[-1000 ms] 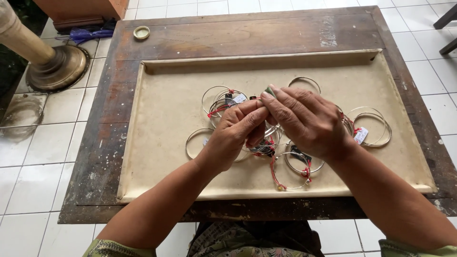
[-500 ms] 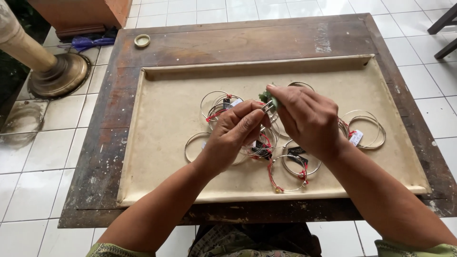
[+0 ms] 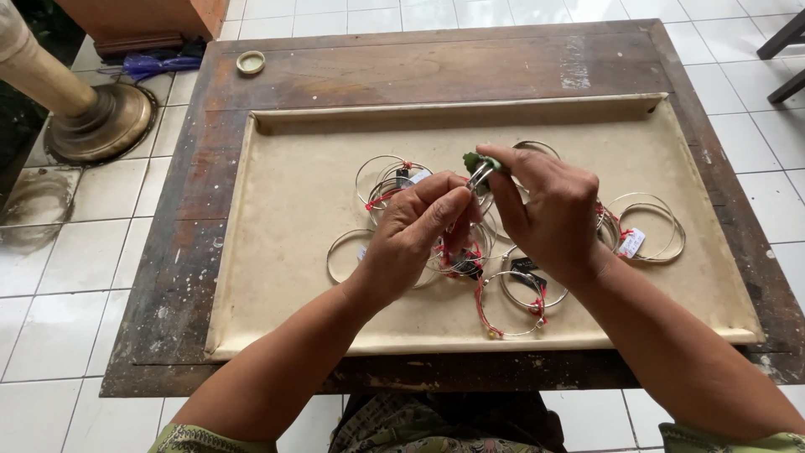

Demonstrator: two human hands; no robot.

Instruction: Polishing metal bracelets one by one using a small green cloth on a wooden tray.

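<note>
Both hands pinch 1 silver bangle (image 3: 480, 178) with green bead: left hand (image 3: 417, 235), right hand (image 3: 549, 210), above padded tray (image 3: 285, 210).

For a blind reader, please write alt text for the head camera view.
The left hand and right hand pinch a thin silver bangle with a green bead above a beige tray. More silver bangles with red threads and tags lie on the tray, which sits on a worn wooden table.
</note>
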